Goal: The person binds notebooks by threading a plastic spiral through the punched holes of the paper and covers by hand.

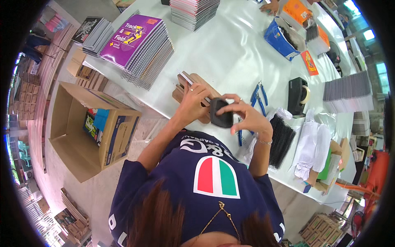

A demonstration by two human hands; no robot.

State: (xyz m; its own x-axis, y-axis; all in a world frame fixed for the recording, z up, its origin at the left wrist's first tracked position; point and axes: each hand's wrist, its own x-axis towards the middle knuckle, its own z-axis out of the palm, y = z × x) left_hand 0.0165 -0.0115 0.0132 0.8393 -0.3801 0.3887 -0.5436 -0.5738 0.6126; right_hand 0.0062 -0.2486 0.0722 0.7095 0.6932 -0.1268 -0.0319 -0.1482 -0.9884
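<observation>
Two bare hands work close together at the near edge of a white table (pixel 230 53), seen from above the person's head. The left hand (pixel 192 99) rests on a wooden jig (pixel 193 92) with upright slats, its fingers curled narrowly and pressing a thin pale strip against the wood. The right hand (pixel 247 117) grips a small black block (pixel 221 113), thumb and fingers wrapped around its sides; the block sits at the jig's near end, touching it. Just beyond the right hand lie blue-handled pliers (pixel 259 96), and to their right stands a black tape dispenser (pixel 298 96). A bundle of black spiral binding coils (pixel 282 140) lies near the right wrist. Farther back on the table is a tall stack of spiral notebooks with a purple cover (pixel 138 45). An open cardboard box (pixel 88 127) stands on the floor to the left.
</observation>
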